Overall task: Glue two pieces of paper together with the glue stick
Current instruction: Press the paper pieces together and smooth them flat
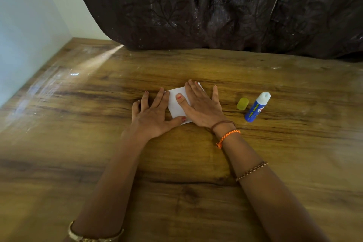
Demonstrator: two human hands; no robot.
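A small white paper (175, 104) lies flat on the wooden table (98, 143), mid-frame. My left hand (153, 114) lies flat with straight fingers along its left edge, thumb on the paper's near corner. My right hand (200, 104) presses flat on the paper's right half, fingers spread. I cannot tell whether one or two sheets lie there. To the right, the blue glue stick (257, 107) lies on its side, uncapped, white glue showing at its far end. Its yellow-green cap (242, 103) stands beside it on the left.
A dark patterned curtain (216, 10) hangs down to the table's far edge. A pale wall (23, 35) runs along the table's left side. Bare wood stretches in front of and to the left of the paper.
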